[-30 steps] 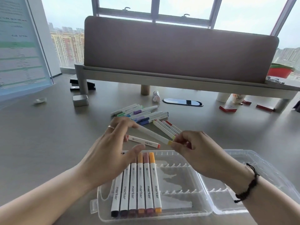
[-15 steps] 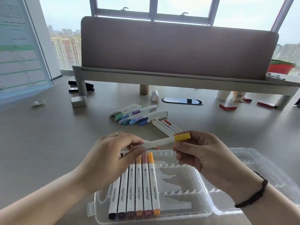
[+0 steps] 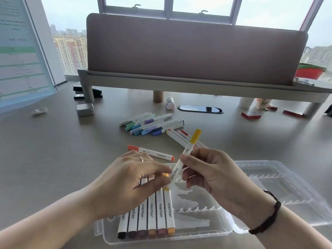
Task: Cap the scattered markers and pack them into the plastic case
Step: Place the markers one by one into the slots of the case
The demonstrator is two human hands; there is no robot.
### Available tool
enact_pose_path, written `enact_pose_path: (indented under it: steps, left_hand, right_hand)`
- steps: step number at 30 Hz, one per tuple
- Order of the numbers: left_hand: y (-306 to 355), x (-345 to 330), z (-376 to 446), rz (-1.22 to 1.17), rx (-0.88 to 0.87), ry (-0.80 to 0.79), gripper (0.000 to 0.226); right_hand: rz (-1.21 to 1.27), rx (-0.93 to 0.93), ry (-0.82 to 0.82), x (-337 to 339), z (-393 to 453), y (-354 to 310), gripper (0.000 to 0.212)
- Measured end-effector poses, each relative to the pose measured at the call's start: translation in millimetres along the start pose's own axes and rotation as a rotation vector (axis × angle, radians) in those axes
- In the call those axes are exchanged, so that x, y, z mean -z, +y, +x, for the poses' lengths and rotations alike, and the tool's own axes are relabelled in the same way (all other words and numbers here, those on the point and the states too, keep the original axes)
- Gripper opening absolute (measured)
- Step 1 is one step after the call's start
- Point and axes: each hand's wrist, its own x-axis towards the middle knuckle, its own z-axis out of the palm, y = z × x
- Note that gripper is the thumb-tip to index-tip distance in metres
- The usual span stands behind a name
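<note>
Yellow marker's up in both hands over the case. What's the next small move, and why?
Probably lower the yellow marker into the free slot right of the six packed markers in the plastic case. Its yellow cap looks seated, the right hand and left hand both hold it, and that slot is empty.

At lower centre, six markers fill the left slots of the case; its right slots are free. Bare desk lies open at left. Further up, an orange marker and a marker pile block the centre.
</note>
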Motion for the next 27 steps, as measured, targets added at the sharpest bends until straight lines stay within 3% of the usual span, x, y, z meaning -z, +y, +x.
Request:
enact_pose_path:
  steps: [3,7,11,16,20,27]
  left_hand:
    - [-1.1,1.3,-0.7,0.006,0.038,-0.002,0.036]
    - [-2.2,2.1,0.5,0.046,0.107,0.033,0.037]
    - [-8.1,2.5,-0.6,0.029,0.235,0.089,0.035]
    - [-2.5,4.7,-0.9,0.056,0.249,-0.054,0.049]
    - [2.4,5.7,-0.8,0.138,0.195,-0.212,0.067]
    - [-1.3,4.4,-1.5,0.196,0.205,-0.233,0.071]
  right_hand:
    - [-0.042,-0.044,0.016,2.3,-1.0,-3.8,0.040]
    - [-0.285,-0.124,-0.031,0.5,-6.0,-5.7,0.014]
    - [-0.462,-0.177,-0.041,-4.8,-9.2,-6.2,0.016]
    - [-0.671,-0.151,-0.029,-13.2,-11.1,-2.8,0.035]
    - [-0.805,-0.081,-0.055,-11.9,-13.0,-4.0,0.027]
    - [-0.878,-0.035,-0.079,-9.4,-12.0,-1.1,0.017]
